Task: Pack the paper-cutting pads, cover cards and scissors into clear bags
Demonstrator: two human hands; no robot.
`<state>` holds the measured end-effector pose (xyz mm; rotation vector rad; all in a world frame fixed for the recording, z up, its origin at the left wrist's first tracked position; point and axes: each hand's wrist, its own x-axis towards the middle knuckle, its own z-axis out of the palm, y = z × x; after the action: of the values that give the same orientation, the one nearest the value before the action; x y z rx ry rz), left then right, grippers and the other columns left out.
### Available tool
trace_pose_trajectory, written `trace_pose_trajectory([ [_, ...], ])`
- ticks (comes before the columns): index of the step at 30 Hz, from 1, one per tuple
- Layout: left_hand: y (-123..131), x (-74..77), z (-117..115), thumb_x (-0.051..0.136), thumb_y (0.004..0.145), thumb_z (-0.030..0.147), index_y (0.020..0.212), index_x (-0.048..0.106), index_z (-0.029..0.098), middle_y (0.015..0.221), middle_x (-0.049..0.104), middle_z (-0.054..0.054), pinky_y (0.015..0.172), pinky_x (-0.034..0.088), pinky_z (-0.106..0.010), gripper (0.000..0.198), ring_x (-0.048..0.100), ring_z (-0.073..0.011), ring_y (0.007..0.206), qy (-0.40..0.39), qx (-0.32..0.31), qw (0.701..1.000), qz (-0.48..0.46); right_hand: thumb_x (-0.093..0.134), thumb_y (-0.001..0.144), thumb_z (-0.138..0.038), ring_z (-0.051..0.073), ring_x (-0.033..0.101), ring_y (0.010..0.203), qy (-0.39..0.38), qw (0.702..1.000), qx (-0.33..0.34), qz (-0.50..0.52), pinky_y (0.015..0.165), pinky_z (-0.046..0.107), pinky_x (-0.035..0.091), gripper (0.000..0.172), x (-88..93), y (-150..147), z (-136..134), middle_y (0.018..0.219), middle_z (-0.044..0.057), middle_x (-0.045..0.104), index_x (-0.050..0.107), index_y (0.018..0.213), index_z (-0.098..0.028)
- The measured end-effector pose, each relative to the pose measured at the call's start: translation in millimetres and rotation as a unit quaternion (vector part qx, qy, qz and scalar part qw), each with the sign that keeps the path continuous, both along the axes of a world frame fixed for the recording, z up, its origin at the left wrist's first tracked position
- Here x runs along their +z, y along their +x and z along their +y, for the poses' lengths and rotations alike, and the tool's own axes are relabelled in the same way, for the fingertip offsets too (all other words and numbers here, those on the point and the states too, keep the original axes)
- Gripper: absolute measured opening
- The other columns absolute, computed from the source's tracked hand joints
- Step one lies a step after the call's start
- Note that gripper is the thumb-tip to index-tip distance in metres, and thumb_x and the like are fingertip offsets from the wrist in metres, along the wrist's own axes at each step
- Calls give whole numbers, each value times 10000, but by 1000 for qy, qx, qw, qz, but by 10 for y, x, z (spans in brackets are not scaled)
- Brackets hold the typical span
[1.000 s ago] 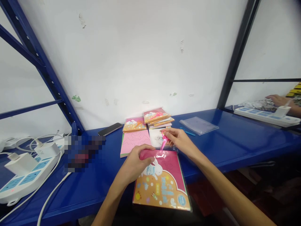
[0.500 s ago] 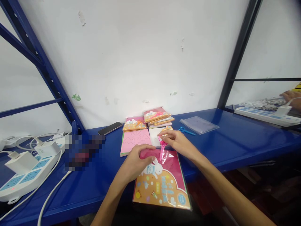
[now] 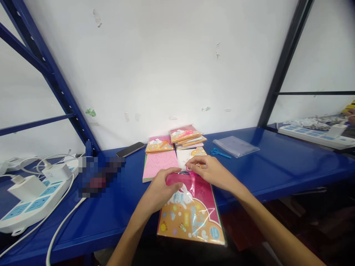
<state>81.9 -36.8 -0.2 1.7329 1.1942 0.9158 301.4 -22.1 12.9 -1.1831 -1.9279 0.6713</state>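
A craft pack [image 3: 191,218] with a rabbit on an orange and pink cover lies in a clear plastic bag at the table's front edge. My left hand [image 3: 161,188] grips the bag's top edge. My right hand [image 3: 208,170] pinches small pink plastic scissors [image 3: 192,181] at the bag's mouth, their lower part showing through the film. Just beyond my hands lie a pink sheet [image 3: 160,165] and a white and orange sheet [image 3: 187,155]. Behind them is a stack of similar packs [image 3: 185,139].
Blue scissors [image 3: 220,153] and a flat clear bag [image 3: 235,146] lie right of the stack. A phone [image 3: 130,149] lies to its left. A power strip [image 3: 30,207] with chargers sits at left, and a co-worker's hand [image 3: 352,118] shows at far right.
The pink scissors have gone down from above the bag into its mouth. The film at the bag's top has shifted under my hands. The co-worker's hand has moved right, nearly out of view.
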Motion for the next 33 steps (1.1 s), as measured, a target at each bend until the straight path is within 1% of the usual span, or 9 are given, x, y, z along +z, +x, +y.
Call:
trace_pose_trajectory([
  [5, 6, 10, -8, 758, 766, 228, 1197, 768, 195, 1183, 767, -124, 982, 558, -463, 433, 712, -329, 1119, -21, -1, 1000, -3, 627, 933, -264, 222, 724, 916, 15, 998, 10, -53, 831, 337, 510, 168, 22, 5, -61, 961, 39, 800, 789, 908, -231],
  [9, 23, 30, -15, 760, 742, 193, 1160, 782, 195, 1197, 764, -118, 995, 554, -454, 419, 701, -330, 1146, -13, 6, 1000, -1, 630, 940, -264, 221, 727, 912, 8, 997, 36, -72, 828, 333, 502, 160, 54, 41, -82, 929, 21, 801, 786, 908, -249],
  [12, 34, 33, -16, 755, 732, 167, 1136, 789, 200, 1205, 761, -115, 998, 554, -451, 407, 697, -330, 1157, -17, 7, 1000, -5, 644, 937, -290, 239, 728, 896, 26, 995, 27, -97, 815, 347, 506, 160, 69, 103, -74, 950, 38, 801, 795, 894, -257],
  [17, 32, -2, 5, 714, 757, 144, 1183, 767, 190, 1311, 715, -124, 1032, 532, -449, 432, 648, -320, 1248, -19, 11, 1000, 12, 626, 958, -353, 282, 722, 896, 56, 987, -15, -151, 808, 379, 507, 233, 36, 185, -40, 933, 83, 803, 805, 854, -245],
  [22, 19, -32, 17, 690, 787, 154, 1211, 752, 174, 1360, 680, -145, 1068, 499, -465, 430, 616, -318, 1289, -3, 14, 999, 37, 590, 982, -392, 272, 730, 900, 24, 987, 9, -160, 811, 358, 513, 270, 35, 238, -34, 950, 76, 804, 789, 887, -237],
  [24, 23, -26, 9, 702, 776, 160, 1191, 761, 190, 1314, 705, -131, 1044, 515, -459, 420, 639, -318, 1247, -4, 16, 999, 27, 596, 980, -398, 260, 731, 909, 4, 988, 24, -150, 811, 342, 506, 240, 46, 301, -36, 987, 62, 805, 773, 930, -242],
  [26, 36, -12, 2, 714, 756, 156, 1158, 771, 208, 1222, 744, -111, 996, 545, -449, 409, 676, -313, 1171, -9, 15, 1000, 9, 644, 953, -424, 247, 731, 880, -24, 989, 39, -144, 772, 322, 501, 228, 47, 389, -31, 987, 45, 808, 752, 1059, -253],
  [29, 63, 20, -4, 722, 727, 136, 1098, 775, 214, 1129, 766, -88, 924, 575, -411, 383, 711, -288, 1055, -1, 10, 1000, -16, 727, 890, -426, 227, 721, 776, -63, 989, 44, -124, 689, 298, 493, 341, 32, 510, 6, 885, 23, 805, 715, 1184, -253],
  [33, 90, 110, -55, 731, 752, 190, 1161, 726, 206, 1071, 759, -73, 802, 598, -369, 409, 729, -243, 882, 9, 25, 998, -52, 705, 902, -360, 225, 710, 744, -41, 995, 24, -88, 692, 321, 507, 162, 82, 535, 49, 813, 30, 790, 787, 978, -243],
])
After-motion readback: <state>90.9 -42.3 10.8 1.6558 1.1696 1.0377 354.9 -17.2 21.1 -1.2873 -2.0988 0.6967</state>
